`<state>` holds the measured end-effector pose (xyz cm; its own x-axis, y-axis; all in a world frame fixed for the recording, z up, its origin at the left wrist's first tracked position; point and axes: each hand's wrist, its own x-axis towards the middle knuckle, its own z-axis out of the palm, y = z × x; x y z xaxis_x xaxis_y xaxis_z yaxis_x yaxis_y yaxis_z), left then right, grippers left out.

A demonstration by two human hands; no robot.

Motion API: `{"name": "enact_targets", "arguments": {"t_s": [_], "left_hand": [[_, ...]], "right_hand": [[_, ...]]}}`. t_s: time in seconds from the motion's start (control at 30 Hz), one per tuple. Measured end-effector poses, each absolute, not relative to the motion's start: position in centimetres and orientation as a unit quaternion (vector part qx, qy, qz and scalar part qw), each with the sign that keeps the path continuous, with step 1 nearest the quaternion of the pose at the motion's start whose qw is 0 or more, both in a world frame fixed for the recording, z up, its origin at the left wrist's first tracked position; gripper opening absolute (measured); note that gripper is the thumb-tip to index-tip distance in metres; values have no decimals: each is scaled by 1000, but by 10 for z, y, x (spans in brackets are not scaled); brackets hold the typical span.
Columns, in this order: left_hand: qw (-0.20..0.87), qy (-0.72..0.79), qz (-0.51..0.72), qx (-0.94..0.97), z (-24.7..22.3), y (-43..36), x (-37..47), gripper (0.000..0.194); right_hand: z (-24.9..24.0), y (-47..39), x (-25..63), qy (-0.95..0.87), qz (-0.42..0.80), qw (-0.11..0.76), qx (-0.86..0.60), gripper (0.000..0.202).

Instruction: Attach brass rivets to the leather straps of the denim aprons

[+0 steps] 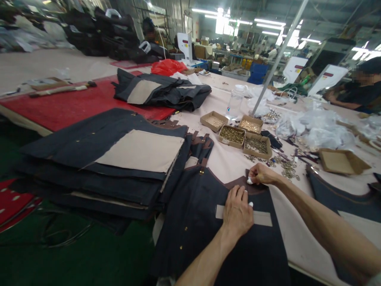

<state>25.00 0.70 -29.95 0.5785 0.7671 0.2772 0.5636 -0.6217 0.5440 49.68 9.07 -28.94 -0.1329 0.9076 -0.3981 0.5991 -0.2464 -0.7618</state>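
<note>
My left hand [238, 210] lies flat on a dark apron [196, 214], its fingers stretched out across a beige strip [263, 218]. White covers show on some of its fingertips. At the apron's far edge my right hand [261, 174] is closed in a pinch at a brown strap [247, 173]; its fingers partly hide what they grip. Small brass studs dot the apron, and a short brown tab with brass fittings sticks up at its left corner. Left of it rises a stack of dark aprons [89, 159] with a beige pocket panel [143, 151] on top.
Beyond my hands, small cardboard boxes [232, 136] hold metal fittings, with loose rings [288, 170] scattered beside them. A water bottle [235, 102] stands behind. Plastic bags [321, 127] and an empty box [342, 162] lie right. Another person [361, 89] sits at the far right.
</note>
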Motion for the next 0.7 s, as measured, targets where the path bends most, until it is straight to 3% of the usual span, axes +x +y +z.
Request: {"name": "enact_targets", "arguments": {"t_s": [0.27,0.5,0.7], "left_hand": [[219,381,240,866,-301,10,253,49],[227,383,232,865,-300,12,255,47],[222,382,237,865,-298,12,254,46]], "right_hand": [[-283,104,490,-586,422,82,-687,25],[-282,89,490,-636,403,133,-644,9],[-277,78,499,-627,472,179,-594,16]]}}
